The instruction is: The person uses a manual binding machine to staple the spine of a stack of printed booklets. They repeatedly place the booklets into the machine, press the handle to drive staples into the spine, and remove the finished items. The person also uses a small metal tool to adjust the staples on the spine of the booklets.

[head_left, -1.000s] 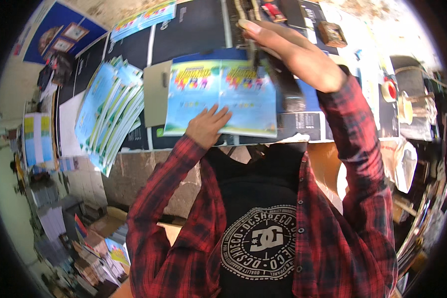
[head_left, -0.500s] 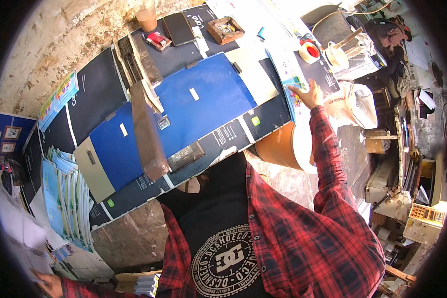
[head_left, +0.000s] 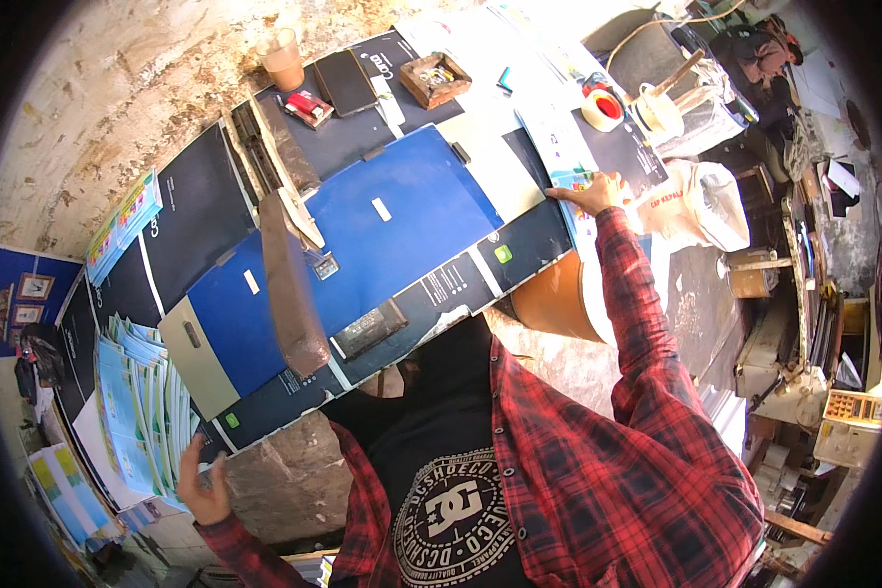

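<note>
Pale blue printed sheets (head_left: 570, 157) lie at the right end of the worktable (head_left: 412, 211), and there our right hand (head_left: 591, 193) rests, fingers together and pressed flat on the near edge of the sheets; whether it pinches one we cannot tell. At the far left our left hand (head_left: 203, 483) hangs with fingers spread apart and holding nothing, just beside a fanned stack of blue-and-green leaflets (head_left: 137, 407) that spills over the left end of the table. Both sleeves are red-and-black plaid over a black shirt with a round white print. Between the hands the table is covered with dark blue and black cardboard panels, a big blue panel (head_left: 392, 220) in the middle with a beige panel (head_left: 196, 358) at its left end. A long brown board (head_left: 289, 294) lies across the blue, and a small dark block (head_left: 367, 328) sits near the front edge. Farther back stand a plastic cup of brown liquid (head_left: 284, 61), a small red box (head_left: 309, 106), a dark phone (head_left: 344, 82) and a little wooden tray (head_left: 434, 78). Near the right hand sits a roll of tape with a red core (head_left: 605, 108), and just beyond the table edge hangs a white plastic bag (head_left: 696, 206). An orange tub (head_left: 549, 304) stands under the table's right end, close to our right elbow.
</note>
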Available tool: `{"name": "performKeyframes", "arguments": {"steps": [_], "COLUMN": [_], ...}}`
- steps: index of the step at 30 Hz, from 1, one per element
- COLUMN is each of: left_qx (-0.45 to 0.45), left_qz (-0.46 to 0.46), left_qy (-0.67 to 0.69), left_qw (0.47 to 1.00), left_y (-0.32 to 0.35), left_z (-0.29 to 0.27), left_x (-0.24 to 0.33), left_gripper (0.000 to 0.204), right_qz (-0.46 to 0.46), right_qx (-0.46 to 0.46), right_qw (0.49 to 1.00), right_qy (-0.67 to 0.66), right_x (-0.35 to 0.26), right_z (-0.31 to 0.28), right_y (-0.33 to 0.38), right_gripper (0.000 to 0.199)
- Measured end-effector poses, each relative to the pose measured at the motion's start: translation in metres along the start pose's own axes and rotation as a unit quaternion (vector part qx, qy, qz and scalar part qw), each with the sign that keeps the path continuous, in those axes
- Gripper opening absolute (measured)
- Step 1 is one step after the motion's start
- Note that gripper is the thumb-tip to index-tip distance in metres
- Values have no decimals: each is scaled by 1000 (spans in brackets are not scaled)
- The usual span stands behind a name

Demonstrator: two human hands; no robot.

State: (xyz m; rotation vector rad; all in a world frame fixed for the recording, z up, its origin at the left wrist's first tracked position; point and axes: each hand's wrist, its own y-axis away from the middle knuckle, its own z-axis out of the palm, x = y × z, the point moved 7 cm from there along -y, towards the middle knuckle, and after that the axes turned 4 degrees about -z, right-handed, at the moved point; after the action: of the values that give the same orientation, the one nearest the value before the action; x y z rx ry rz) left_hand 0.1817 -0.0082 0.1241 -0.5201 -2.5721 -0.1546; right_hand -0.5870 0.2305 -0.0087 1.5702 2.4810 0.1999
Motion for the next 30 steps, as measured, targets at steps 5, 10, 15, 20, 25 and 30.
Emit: {"name": "performKeyframes", "arguments": {"steps": [5, 10, 15, 20, 25, 30], "left_qx": [-80, -109, -129, -265, -237, 12], "left_qz": [58, 92, 185, 304, 192, 398], "left_qy": [45, 62, 140, 359, 476, 307], "left_qw": [994, 988, 964, 842, 825, 864], "left_y": [36, 42, 38, 15, -59, -90], "left_z": [20, 35, 53, 111, 214, 186], "left_x": [68, 104, 160, 266, 319, 356], "left_gripper": [50, 53, 53, 36, 61, 99], "right_qz": [9, 38, 43, -16, -68, -294], "right_qx": [9, -30, -12, 206, 200, 66], "right_qw": [1000, 999, 996, 960, 905, 896], "right_qy": [-9, -5, -76, -187, -369, -327], "right_x": [-4, -9, -15, 4, -6, -59], "right_z": [-5, -17, -20, -16, -53, -122], "right_y": [-2, -4, 2, 21, 75, 174], "right_gripper": [135, 146, 141, 115, 46, 39]}}
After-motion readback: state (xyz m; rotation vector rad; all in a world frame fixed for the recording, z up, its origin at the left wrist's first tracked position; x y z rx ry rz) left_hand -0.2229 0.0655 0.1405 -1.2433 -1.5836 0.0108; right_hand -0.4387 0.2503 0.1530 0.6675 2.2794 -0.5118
